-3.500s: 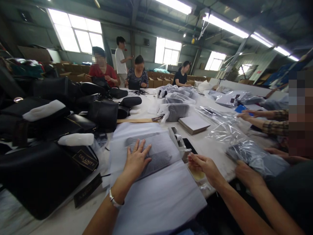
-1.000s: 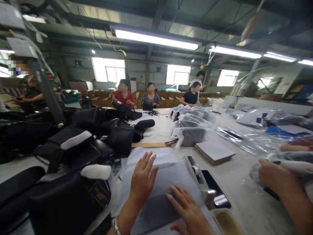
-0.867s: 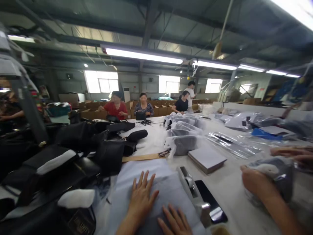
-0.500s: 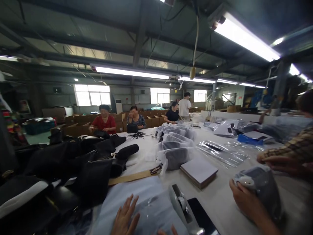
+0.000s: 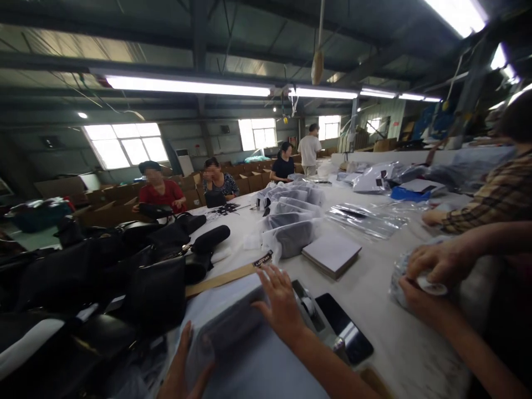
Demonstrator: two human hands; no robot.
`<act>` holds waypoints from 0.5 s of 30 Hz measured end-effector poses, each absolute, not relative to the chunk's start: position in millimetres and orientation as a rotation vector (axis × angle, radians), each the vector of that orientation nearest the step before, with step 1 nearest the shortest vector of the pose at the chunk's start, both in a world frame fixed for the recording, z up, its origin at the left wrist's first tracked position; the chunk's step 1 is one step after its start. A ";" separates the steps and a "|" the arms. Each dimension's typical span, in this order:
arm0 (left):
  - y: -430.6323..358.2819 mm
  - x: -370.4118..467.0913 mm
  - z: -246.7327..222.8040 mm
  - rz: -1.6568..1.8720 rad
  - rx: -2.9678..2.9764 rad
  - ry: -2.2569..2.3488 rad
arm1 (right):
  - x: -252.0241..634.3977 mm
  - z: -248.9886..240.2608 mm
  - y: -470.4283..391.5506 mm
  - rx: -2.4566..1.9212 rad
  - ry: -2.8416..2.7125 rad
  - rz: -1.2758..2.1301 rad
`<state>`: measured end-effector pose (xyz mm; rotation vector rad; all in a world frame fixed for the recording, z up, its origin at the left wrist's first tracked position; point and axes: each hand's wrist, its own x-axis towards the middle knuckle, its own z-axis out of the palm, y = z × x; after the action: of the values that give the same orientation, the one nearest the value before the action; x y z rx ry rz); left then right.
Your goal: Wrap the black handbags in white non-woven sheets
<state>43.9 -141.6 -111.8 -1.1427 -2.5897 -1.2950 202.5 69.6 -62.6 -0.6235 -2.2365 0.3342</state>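
A dark bag in a cloudy plastic wrapper point(image 5: 230, 321) stands in front of me on a pale blue-white sheet point(image 5: 270, 366). My left hand point(image 5: 185, 363) holds its near left end, thumb and fingers apart around the wrapper. At the far right end, my right hand point(image 5: 280, 305) holds the wrapper's upper edge between thumb and extended fingers. Just right of that hand is a grey tape dispenser point(image 5: 316, 318), partly hidden by my forearm. Beside it lies a black phone point(image 5: 347, 327).
Black bags point(image 5: 153, 293) are heaped at left. Wrapped bags point(image 5: 293, 238) stand in a row ahead, near a stack of white cards point(image 5: 332, 255) and clear plastic sleeves point(image 5: 366, 219). At right, a co-worker's hands point(image 5: 440, 266) hold a tape roll at another wrapped bag. Several people sit or stand beyond.
My hands lay low over flat-looking plastic before; now they hold the wrapped bag at its two ends, the right hand further forward. The co-worker's second hand has come onto their bag. My view has tilted downward.
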 end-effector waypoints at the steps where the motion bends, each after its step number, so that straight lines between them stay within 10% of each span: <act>1: -138.5 46.7 -103.7 -1.292 -1.101 -2.646 | 203.9 -66.9 77.8 -0.657 -2.195 0.393; 9: -108.5 49.3 -64.3 -1.135 -0.800 -2.889 | 199.4 -88.4 110.5 -0.658 -2.236 1.146; 15: -94.8 52.1 -51.9 -1.141 -0.777 -2.825 | 194.7 -58.9 120.6 -0.755 -2.319 1.069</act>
<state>52.1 -94.8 -51.9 -0.7772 -2.8250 -1.1405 194.7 120.6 -58.9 -0.7552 -2.3194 1.0690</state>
